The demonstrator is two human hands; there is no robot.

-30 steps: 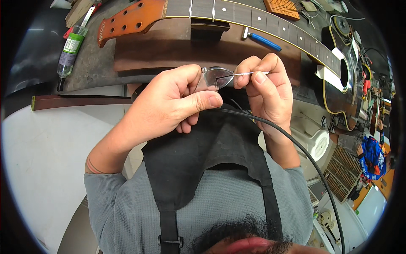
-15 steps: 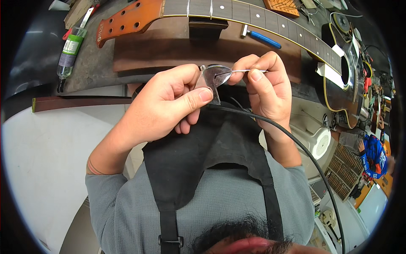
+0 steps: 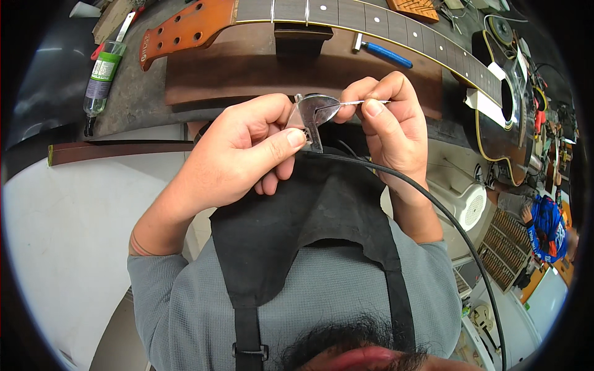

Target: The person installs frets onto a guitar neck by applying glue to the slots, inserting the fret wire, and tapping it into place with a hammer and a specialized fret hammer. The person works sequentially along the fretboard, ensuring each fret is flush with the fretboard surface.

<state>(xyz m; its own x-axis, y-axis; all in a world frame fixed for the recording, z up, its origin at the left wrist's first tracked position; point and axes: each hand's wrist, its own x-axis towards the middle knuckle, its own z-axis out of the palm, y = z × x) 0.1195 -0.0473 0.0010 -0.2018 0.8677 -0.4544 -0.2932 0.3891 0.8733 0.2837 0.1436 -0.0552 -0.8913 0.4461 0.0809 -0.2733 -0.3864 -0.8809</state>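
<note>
While the left hand (image 3: pixel 253 139) holds a thin shiny plate (image 3: pixel 309 120) between thumb and fingers, in front of the apron (image 3: pixel 272 247), a thin wire (image 3: pixel 354 102) reaches the plate's right tip (whether they touch, I cannot tell), pinched by the right hand (image 3: pixel 393 123). Probably it is best to keep the plate still and the wire straight. Compared with one second ago, the left thumb covers less, so the plate's lower corner shows.

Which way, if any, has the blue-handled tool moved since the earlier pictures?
No: against the guitar neck, the blue-handled tool keeps its spot; both shift slightly together in view.
</note>
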